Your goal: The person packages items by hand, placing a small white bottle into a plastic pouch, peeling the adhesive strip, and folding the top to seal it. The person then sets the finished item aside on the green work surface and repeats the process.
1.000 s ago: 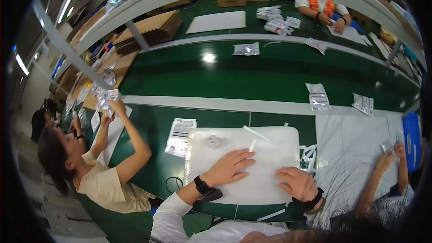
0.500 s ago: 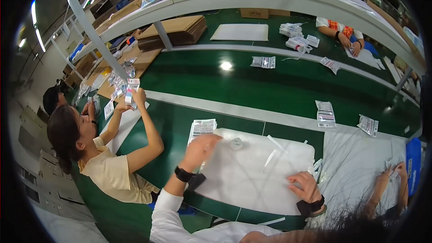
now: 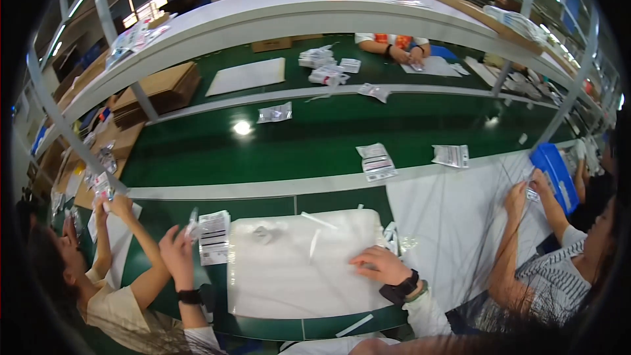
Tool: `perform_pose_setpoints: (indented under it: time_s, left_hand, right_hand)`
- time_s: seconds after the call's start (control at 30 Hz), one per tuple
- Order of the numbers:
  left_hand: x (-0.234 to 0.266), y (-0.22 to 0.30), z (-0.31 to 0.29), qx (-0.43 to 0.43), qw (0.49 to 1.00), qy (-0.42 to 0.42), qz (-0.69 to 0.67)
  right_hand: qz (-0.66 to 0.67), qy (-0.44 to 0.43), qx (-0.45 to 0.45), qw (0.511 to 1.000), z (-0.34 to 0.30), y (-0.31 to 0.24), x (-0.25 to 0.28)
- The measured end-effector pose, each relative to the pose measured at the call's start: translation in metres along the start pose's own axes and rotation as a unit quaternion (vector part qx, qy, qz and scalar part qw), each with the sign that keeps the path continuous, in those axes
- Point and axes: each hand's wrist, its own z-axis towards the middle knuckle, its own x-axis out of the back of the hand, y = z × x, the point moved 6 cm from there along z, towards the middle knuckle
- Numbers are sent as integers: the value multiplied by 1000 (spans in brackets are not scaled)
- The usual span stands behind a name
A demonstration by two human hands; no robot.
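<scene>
My left hand [image 3: 177,260] is raised left of the white mat [image 3: 296,289], its fingers closed at a small, clear plastic piece [image 3: 192,225] whose exact kind is blurred. Right beside it lies a stack of printed labels or flat packets [image 3: 214,238] on the green table. My right hand [image 3: 381,265] rests on the right part of the mat, fingers stretched out and holding nothing. Another small clear piece [image 3: 263,234] lies at the mat's upper left. Thin white strips [image 3: 319,221] are scattered over the mat's upper part.
A white shelf [image 3: 296,16] spans the bench ahead. Silvery packets [image 3: 376,161] lie past the pale divider. Co-workers sit on both sides, and another works across the table. A blue bin [image 3: 554,177] stands at the right, and stacked cardboard [image 3: 158,92] at the far left.
My view has turned to the right. My left hand has moved from the mat's upper left edge to beyond its left side, and a clear piece now shows at its fingers. My right hand stays on the mat.
</scene>
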Motion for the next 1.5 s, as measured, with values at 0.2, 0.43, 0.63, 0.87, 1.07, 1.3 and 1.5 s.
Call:
perform_pose_setpoints:
  time_s: [0.2,0.43,0.63,0.87,1.07,1.3,1.5]
  left_hand:
    - [32,186,2,-204,942,-148,-221]
    - [-89,272,-62,-366,843,-333,-212]
    - [-98,287,-58,-358,827,-396,-174]
    - [-104,287,-71,-413,818,-357,-180]
    - [-97,281,-86,-406,787,-357,-297]
    - [-59,255,-120,-432,801,-318,-266]
    - [-29,234,-126,-386,805,-327,-311]
  right_hand:
    - [-41,11,-8,999,-14,2,9]
    - [130,112,-151,973,-9,-11,27]
    - [-49,98,7,994,30,-36,37]
    - [9,-23,41,999,57,-5,-11]
    - [4,-37,101,994,57,-2,-15]
    - [-81,-91,108,987,51,-14,-13]
    - [-122,-100,74,985,49,-21,-15]
